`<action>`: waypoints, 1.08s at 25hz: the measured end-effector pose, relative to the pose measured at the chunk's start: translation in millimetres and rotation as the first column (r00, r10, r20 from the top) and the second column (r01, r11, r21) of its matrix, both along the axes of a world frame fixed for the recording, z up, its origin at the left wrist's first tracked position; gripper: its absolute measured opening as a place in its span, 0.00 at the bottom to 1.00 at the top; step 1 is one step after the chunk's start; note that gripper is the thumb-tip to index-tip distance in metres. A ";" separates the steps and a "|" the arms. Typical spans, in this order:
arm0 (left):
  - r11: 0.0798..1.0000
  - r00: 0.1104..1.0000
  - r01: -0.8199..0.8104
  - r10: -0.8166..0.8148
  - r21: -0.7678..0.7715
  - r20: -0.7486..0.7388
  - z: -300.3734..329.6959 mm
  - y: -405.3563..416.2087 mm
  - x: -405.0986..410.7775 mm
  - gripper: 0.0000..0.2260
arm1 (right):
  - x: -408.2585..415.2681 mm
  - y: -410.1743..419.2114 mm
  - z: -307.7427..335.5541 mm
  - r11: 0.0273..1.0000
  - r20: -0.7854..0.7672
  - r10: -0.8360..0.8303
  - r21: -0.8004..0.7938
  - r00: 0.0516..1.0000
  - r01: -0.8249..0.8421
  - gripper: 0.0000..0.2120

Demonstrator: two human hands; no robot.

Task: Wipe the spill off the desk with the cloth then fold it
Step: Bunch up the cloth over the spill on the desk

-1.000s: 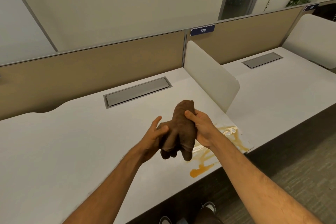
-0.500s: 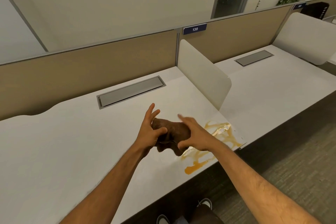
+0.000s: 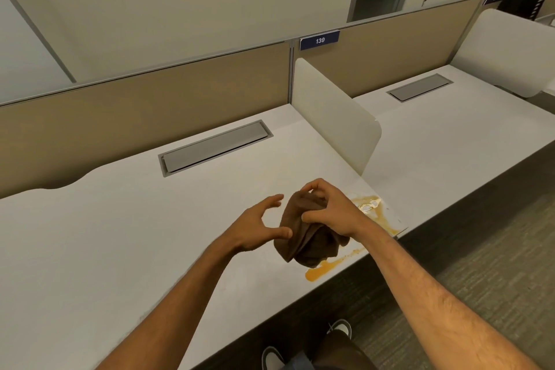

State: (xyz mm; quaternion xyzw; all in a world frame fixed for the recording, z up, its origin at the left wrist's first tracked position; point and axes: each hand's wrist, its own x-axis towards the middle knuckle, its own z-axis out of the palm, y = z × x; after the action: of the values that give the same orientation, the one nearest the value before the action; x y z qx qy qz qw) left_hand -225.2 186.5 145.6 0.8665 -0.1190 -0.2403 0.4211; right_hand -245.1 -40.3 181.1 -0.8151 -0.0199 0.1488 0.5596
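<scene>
While the white desk (image 3: 126,237) stretches wide from the beige partition to its front edge, only its right front corner matters, because the orange spill (image 3: 322,271) lies there in streaks and one thick puddle, seemingly untouched. Half a second ago both hands pressed on the brown cloth (image 3: 306,237); a second ago they held it up between them. Now the grip has passed to one side. The right hand (image 3: 333,213) alone has the cloth, fingers curled and pinching its upper part, so that the bunched fabric hangs below the hand just over the inner end of the spill; whether its lowest fold touches the desk I cannot tell. The left hand (image 3: 255,228) has let go and sits just beside the cloth, spread wide with thumb and fingers apart, holding nothing.

My reading is that the person is finished gathering the cloth into a wad and is about to begin the wipe, so the task is near its start. The puddle near the front edge looks thickest, and a careless stroke could push liquid over the edge toward the shoes (image 3: 271,359) below. Smallest of all, a pale glossy patch (image 3: 370,205) sits in the far streaks by the corner, and its nature is unclear.
</scene>
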 end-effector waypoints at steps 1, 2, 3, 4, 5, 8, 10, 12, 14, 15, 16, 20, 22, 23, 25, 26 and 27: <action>0.997 0.999 0.035 -0.034 -0.062 0.021 2.4 -4.2 -1.4 0.39 | -0.1 -0.1 2.9 1.000 -0.007 0.028 0.008 1.000 -0.028 0.22; 0.987 0.998 0.059 -0.059 -0.151 0.008 5.5 -8.1 -2.6 0.38 | -0.2 -0.4 4.2 0.999 -0.013 0.041 0.031 0.999 -0.040 0.21; 0.967 0.997 0.064 -0.073 -0.247 -0.025 7.5 -11.0 -2.8 0.35 | -0.5 -0.1 5.1 0.998 -0.016 0.029 0.062 0.999 -0.028 0.20; 0.946 0.996 0.047 -0.069 -0.322 -0.058 8.1 -14.0 -3.4 0.30 | -1.2 0.8 4.3 0.996 -0.021 -0.011 0.092 1.000 0.013 0.19; 0.931 0.996 0.011 -0.042 -0.365 -0.077 7.8 -17.5 -4.5 0.24 | -1.8 2.2 1.0 0.990 -0.025 -0.082 0.114 0.996 0.084 0.19; 0.908 0.985 -0.158 0.118 -0.387 -0.126 2.6 -28.0 -9.2 0.16 | -7.0 6.4 -14.0 0.917 0.026 -0.390 0.099 0.921 0.385 0.18; 0.881 0.961 -0.265 0.209 -0.391 -0.182 -5.7 -32.5 -14.4 0.16 | -16.0 9.1 -21.5 0.869 0.145 -0.494 0.057 0.858 0.491 0.18; 0.827 0.930 -0.351 0.254 -0.439 -0.264 -11.6 -36.3 -20.0 0.15 | -28.9 14.2 -26.3 0.883 0.240 -0.459 0.012 0.855 0.470 0.20; 0.752 0.897 -0.421 0.264 -0.506 -0.354 -12.3 -42.8 -25.2 0.14 | -39.8 22.9 -35.7 0.929 0.215 -0.346 -0.061 0.913 0.366 0.29; 0.723 0.884 -0.444 0.255 -0.530 -0.393 -11.7 -47.8 -27.6 0.13 | -44.0 28.1 -42.9 0.948 0.153 -0.291 -0.085 0.944 0.306 0.36; 0.702 0.872 -0.460 0.244 -0.544 -0.424 -12.2 -52.8 -30.0 0.13 | -47.5 33.1 -49.3 0.959 0.086 -0.261 -0.086 0.961 0.269 0.44; 0.698 0.839 -0.488 0.212 -0.523 -0.501 -23.8 -61.1 -36.2 0.12 | -51.0 26.9 -66.4 0.965 -0.072 -0.260 0.002 0.963 0.261 0.52; 0.767 0.874 -0.408 0.171 -0.495 -0.455 -31.8 -57.1 -36.3 0.13 | -51.6 14.1 -73.7 0.971 -0.111 -0.233 0.021 0.966 0.237 0.47; 0.808 0.891 -0.360 0.150 -0.467 -0.428 -35.1 -55.3 -37.6 0.13 | -53.2 7.9 -78.1 0.972 -0.135 -0.225 0.032 0.965 0.231 0.44; 0.882 0.923 -0.284 0.146 -0.375 -0.355 -41.9 -52.9 -39.6 0.10 | -57.9 -4.4 -86.3 0.966 -0.174 -0.241 0.055 0.955 0.254 0.40; 0.910 0.938 -0.263 0.163 -0.322 -0.305 -47.1 -51.3 -39.3 0.09 | -59.7 -10.6 -89.2 0.958 -0.191 -0.263 0.062 0.946 0.279 0.39; 0.927 0.948 -0.259 0.190 -0.270 -0.256 -55.0 -49.2 -39.4 0.08 | -61.1 -18.0 -94.0 0.948 -0.209 -0.289 0.071 0.934 0.309 0.38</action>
State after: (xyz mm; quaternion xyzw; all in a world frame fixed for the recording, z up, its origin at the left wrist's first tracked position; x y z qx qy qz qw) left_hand -264.7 137.2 90.6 0.7674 -0.0048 -0.2660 0.5834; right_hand -306.2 -58.2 87.1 -0.7602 0.1521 0.1403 0.6159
